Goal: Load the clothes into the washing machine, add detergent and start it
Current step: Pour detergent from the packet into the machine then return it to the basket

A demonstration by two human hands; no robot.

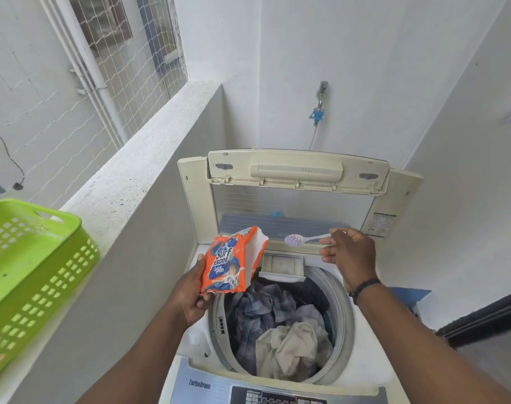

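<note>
— Clothes (280,330): where are they seen?
— A pile of checked and pale cloth is seen lying inside the drum of the washing machine (362,360), whose lid (295,199) is stood up at the back.
— And the detergent?
— An orange detergent packet (229,262), torn open at the top, is gripped from below by the left hand (191,295) and is held tilted above the drum's left rim. A spoon (303,239) loaded with powder is pinched by its handle in the fingers of the right hand (350,258); it is held level above the small drawer (282,265), which is pulled out at the back edge of the drum.
— What else is shown?
— A green basket (35,275) is set on the ledge (137,176) to the left. A tap (321,100) is fixed to the wall behind the machine, and the control panel (280,396) is seen at the near edge.
</note>
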